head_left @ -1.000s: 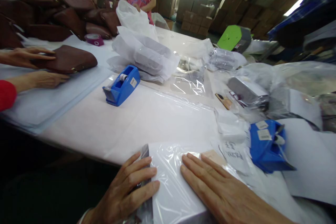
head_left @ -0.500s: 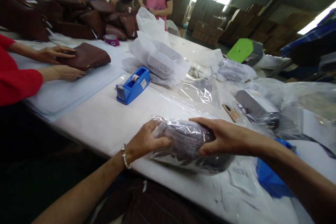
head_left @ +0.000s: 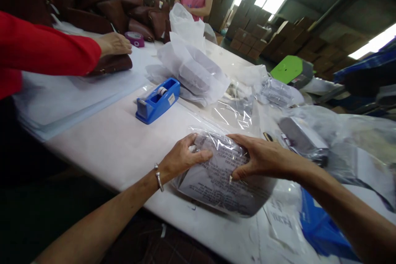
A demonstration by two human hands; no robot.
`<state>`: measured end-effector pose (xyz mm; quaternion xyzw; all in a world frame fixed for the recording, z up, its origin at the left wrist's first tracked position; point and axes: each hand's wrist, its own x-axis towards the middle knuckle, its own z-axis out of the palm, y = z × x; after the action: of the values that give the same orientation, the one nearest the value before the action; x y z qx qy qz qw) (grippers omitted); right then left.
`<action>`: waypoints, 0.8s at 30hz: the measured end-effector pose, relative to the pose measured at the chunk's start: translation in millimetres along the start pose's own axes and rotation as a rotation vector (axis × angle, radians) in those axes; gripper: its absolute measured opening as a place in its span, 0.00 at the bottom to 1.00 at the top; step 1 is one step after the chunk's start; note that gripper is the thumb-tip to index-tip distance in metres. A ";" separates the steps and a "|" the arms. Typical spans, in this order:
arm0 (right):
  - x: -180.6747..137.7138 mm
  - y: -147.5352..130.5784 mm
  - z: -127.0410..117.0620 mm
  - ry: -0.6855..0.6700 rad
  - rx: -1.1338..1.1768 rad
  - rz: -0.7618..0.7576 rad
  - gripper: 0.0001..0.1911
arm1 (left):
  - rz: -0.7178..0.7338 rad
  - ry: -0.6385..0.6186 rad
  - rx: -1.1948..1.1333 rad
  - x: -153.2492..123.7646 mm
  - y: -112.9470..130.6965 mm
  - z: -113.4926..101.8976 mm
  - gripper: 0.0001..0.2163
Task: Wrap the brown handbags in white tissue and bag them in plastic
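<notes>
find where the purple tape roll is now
In the head view, upper left, the purple tape roll sits just past the red-sleeved co-worker's hand, beside the pile of brown bags.

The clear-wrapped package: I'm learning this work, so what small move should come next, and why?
Probably lay the package flat on the table, a little farther from its near edge. The left hand and right hand both grip it, its printed face tilts toward the camera, and its lower side is close to that edge.
</notes>
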<state>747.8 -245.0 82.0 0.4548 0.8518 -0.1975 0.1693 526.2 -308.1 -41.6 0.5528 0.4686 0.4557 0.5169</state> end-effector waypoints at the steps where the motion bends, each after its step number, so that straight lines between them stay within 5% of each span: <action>1: 0.9 -2.0 0.3 0.014 -0.014 -0.015 0.50 | 0.001 0.003 -0.005 0.2 -0.6 -0.1 0.21; 8: 11.3 -18.8 15.2 0.090 -0.033 0.048 0.30 | -0.006 0.005 -0.055 -0.1 -2.3 1.1 0.21; 12: 6.9 -22.0 21.5 0.114 -0.063 0.044 0.25 | 0.047 -0.070 -0.205 -13.7 -13.5 -6.6 0.38; 18: -16.2 -14.1 27.4 0.100 -0.034 -0.036 0.42 | 0.076 -0.007 0.039 -59.6 -44.3 -13.1 0.57; 24: -39.9 -4.7 49.6 0.197 -0.106 -0.042 0.45 | 0.370 0.223 0.195 -91.4 -59.2 1.6 0.41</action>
<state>770.4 -300.0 58.7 0.4446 0.8828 -0.1101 0.1043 511.7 -397.1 -102.6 0.6227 0.4553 0.5534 0.3141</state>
